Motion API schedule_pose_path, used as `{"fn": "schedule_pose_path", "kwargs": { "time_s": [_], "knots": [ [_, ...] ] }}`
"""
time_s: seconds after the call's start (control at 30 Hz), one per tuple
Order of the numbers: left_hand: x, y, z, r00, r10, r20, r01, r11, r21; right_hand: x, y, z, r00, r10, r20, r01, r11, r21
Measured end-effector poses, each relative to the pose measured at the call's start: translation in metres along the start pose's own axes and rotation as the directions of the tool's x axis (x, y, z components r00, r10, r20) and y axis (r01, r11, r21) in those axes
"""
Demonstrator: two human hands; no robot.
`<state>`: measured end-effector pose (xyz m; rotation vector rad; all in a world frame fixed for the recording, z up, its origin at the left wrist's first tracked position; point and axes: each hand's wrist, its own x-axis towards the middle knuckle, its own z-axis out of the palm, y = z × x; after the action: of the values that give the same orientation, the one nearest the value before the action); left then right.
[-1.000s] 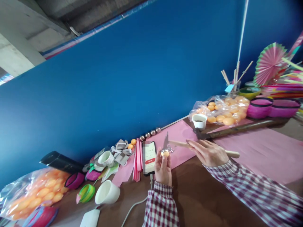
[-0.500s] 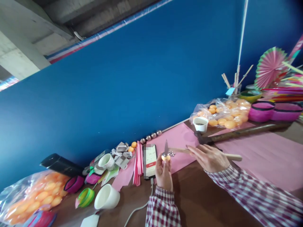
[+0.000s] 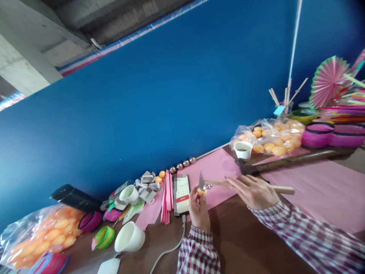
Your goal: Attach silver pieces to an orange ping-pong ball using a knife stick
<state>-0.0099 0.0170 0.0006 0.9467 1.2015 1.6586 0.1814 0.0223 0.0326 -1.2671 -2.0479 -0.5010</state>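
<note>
My left hand (image 3: 199, 209) pinches a small orange ball (image 3: 202, 192) upright between thumb and fingers, over the edge of a pink sheet (image 3: 219, 167). My right hand (image 3: 253, 191) is wrapped round the wooden handle of a small hammer (image 3: 216, 182), held level. Its narrow dark head stands just above the ball; whether they touch I cannot tell. Small shiny metal beads (image 3: 208, 187) lie right behind the ball. To the left of my left hand is a phone (image 3: 181, 207) with a cable plugged in.
Behind stands a blue wall (image 3: 142, 95), with steel balls (image 3: 186, 163) lined up before it. A white cup of dark bits (image 3: 243, 150), a bag of orange balls (image 3: 279, 137) and a large wooden-handled hammer (image 3: 299, 161) are on the right. White cups (image 3: 129, 236) and another bag (image 3: 48, 236) occupy the left.
The ball in my left hand has tilted and sits slightly lower, a little apart from where it was under the hammer head. The whole view has shifted slightly; both grips stay the same.
</note>
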Motion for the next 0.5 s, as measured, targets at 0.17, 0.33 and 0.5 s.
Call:
{"fn": "schedule_pose_path", "kwargs": {
  "time_s": [0.17,0.33,0.5],
  "knots": [
    [0.002,-0.004,-0.001,0.999,-0.044,-0.010,0.042,0.991,-0.128,0.001,0.012,0.005,0.999,0.030,0.013,-0.030,0.999,-0.028],
    [0.004,-0.001,0.001,0.987,-0.147,-0.066,0.125,0.957,-0.261,0.003,0.031,0.008,0.984,0.179,0.001,-0.176,0.972,-0.155],
    [0.004,-0.002,-0.001,0.982,-0.164,-0.098,0.131,0.952,-0.276,0.004,0.040,0.009,0.969,0.247,0.020,-0.238,0.949,-0.208]
  ]
}}
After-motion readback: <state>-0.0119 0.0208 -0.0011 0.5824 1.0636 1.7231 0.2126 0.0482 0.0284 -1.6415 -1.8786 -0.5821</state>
